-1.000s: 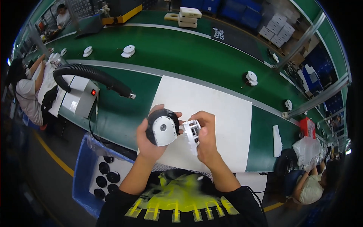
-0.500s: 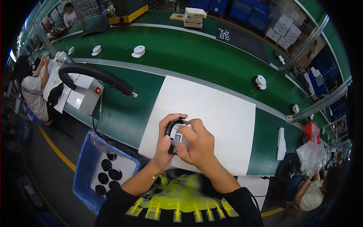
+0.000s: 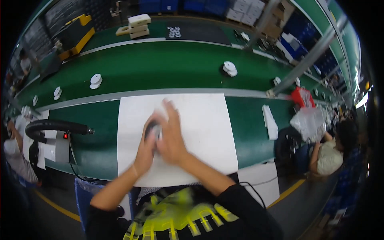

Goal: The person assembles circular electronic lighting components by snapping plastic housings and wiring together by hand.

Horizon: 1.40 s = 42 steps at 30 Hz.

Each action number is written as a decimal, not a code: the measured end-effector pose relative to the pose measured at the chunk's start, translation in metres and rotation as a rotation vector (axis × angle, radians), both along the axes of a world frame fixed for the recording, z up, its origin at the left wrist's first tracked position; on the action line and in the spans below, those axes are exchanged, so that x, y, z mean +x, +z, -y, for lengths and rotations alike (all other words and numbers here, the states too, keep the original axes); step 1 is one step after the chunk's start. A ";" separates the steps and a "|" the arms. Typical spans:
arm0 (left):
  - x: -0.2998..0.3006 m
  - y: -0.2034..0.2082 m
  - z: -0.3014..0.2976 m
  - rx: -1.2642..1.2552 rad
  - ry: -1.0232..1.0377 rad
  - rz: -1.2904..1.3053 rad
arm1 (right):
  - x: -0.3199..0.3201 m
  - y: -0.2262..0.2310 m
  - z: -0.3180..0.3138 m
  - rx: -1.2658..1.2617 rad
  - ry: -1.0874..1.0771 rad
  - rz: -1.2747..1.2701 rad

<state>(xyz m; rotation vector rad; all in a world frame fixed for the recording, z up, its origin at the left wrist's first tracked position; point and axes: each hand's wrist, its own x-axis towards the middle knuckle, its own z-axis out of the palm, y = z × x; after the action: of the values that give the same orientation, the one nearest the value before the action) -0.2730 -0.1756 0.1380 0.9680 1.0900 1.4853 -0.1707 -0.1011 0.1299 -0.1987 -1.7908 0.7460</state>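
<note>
Above the white sheet [image 3: 204, 132] on the bench, my two hands come together round a black and pale-grey round part [image 3: 153, 130]. My left hand [image 3: 145, 149] wraps the black side of it, with the thumb across the near face. From the other side my right hand [image 3: 171, 138] presses against the grey face, its fingers pointing up and away. Both hands are smeared by motion, and most of the part is hidden between them.
A grey box with a black flexible hose [image 3: 56, 126] stands at left. Several white round units, one here [image 3: 229, 69], sit on the green conveyor [image 3: 160, 72]. A blue bin [image 3: 83, 200] is below left. A folded white cloth [image 3: 270, 122] lies right; people sit at both sides.
The view has turned to the right. My right hand's fingers, curled over the grey face before, now reach up straighter and blurred. The part stays between both hands.
</note>
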 end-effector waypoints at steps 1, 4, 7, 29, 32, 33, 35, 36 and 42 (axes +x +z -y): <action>-0.016 -0.017 -0.031 -0.149 -0.005 0.241 | 0.003 0.002 -0.003 -0.136 -0.121 0.101; -0.029 -0.030 -0.142 -0.406 0.029 1.042 | 0.054 0.017 -0.024 -0.159 -0.304 0.294; -0.058 -0.057 -0.223 -0.277 0.011 1.279 | 0.095 0.015 -0.007 -0.223 -0.369 0.369; -0.097 -0.278 0.381 -0.897 1.405 -0.083 | 0.084 -0.016 0.029 -0.543 -0.059 0.535; -0.087 -0.364 0.424 -1.293 1.275 -0.242 | 0.069 -0.026 0.031 -0.402 -0.011 0.640; -0.083 -0.367 0.422 -1.411 1.229 -0.270 | 0.057 -0.026 0.036 -0.046 -0.154 0.856; -0.083 -0.364 0.427 -1.522 1.177 -0.295 | 0.054 -0.042 0.040 0.225 -0.285 1.250; -0.083 -0.364 0.434 -1.567 1.255 -0.351 | 0.063 -0.052 0.036 0.227 -0.287 1.253; -0.122 -0.363 0.449 -1.735 1.050 -0.579 | 0.066 -0.048 0.028 0.136 -0.277 1.227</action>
<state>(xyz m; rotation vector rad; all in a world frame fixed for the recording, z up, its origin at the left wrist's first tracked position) -0.3948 -0.6247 -0.2253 -0.6059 2.7336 0.2957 -0.1048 -0.1293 0.0817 -0.9436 -2.8520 0.2592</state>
